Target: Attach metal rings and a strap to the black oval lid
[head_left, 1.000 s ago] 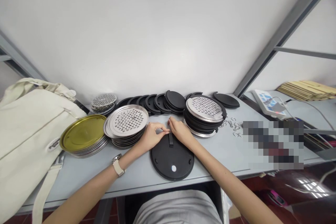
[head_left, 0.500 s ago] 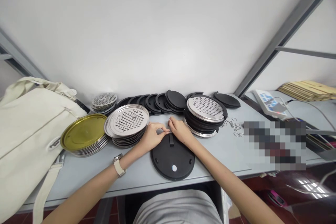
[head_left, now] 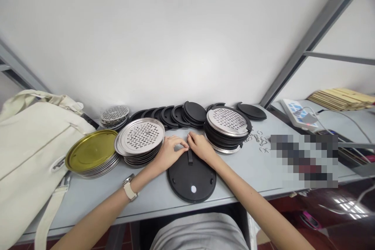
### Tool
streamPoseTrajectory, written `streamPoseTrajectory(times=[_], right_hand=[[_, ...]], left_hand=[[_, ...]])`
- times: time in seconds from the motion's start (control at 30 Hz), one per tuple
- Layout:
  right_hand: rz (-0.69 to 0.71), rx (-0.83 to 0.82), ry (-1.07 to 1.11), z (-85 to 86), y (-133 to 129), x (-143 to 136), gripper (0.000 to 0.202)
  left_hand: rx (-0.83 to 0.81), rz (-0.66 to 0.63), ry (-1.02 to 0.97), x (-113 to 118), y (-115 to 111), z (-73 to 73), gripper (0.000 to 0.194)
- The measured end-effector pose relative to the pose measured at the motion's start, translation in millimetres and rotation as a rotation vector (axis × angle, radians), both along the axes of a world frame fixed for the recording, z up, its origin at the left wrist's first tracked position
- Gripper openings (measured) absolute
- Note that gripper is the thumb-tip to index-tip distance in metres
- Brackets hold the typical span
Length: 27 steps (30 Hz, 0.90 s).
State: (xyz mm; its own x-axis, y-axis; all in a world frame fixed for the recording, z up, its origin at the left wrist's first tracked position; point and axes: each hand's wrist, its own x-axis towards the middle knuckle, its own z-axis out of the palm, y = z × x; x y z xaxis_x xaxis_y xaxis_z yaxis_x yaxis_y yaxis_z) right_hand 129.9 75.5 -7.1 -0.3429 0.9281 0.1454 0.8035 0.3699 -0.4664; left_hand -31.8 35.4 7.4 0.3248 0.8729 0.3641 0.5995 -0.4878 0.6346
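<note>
A round black disc (head_left: pixel 191 177) lies flat near the table's front edge, with a short black strap (head_left: pixel 190 157) at its far side and a white dot near its front. My left hand (head_left: pixel 172 150) reaches the strap's far end, thumb and forefinger brought together in a pinch. Against it, my right hand (head_left: pixel 200 146) rests over the disc's far edge with its fingers curled closed. Whatever sits between the fingertips is too small and too covered to make out.
Left stand a perforated metal plate stack (head_left: pixel 143 136), gold lids (head_left: pixel 92 150) and a cream bag (head_left: pixel 38 140). Behind are black discs (head_left: pixel 195 112). On the right are a stack topped by a perforated plate (head_left: pixel 227 121), loose metal rings (head_left: pixel 263 150) and a blurred patch.
Both hands stay at the strap's far end, nearly still. A small shiny bit seen between the fingertips before no longer shows clearly. The view has shifted slightly.
</note>
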Motion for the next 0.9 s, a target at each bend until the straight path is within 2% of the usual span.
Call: streamPoseTrajectory(times=[0.2, 0.43, 0.7, 0.9], right_hand=[[-0.004, -0.008, 0.035, 2.5, -1.9, 1.1, 0.034], [-0.006, -0.014, 0.056, 8.3, -4.9, 0.5, 0.040], [0.003, -0.013, 0.061, 4.1, -2.5, 0.2, 0.040], [-0.005, 0.000, 0.049, 1.6, -1.3, 0.7, 0.039]], left_hand=[[0.042, -0.019, 0.022, 2.9, -3.0, 2.8, 0.015], [0.082, -0.009, 0.057, 1.5, -1.8, -0.9, 0.009], [0.075, 0.007, 0.049, 1.5, -1.5, 0.8, 0.006], [0.050, -0.033, 0.017, -2.0, 0.1, 0.7, 0.018]])
